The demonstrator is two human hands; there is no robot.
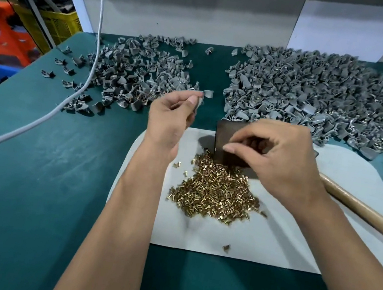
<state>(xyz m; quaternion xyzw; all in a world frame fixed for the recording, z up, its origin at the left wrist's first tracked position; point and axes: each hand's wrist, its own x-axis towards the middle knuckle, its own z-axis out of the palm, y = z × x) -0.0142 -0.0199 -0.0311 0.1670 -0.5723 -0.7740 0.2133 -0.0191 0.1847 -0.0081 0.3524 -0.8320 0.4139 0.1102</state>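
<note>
Broadly, a green table [29,168] carries two heaps of grey plastic parts, the bigger [320,95] at right, the lesser [134,72] at left. Nearer lies a white mat [271,234] with a wooden handle [364,211], a pile of brass rivets [215,192] and a dark block [225,135]. The right hand [279,159] curls over that block (what it grasps, I cannot tell). The left hand [170,116], raised between the heaps, pinches one grey part [200,99] in its fingertips.
</note>
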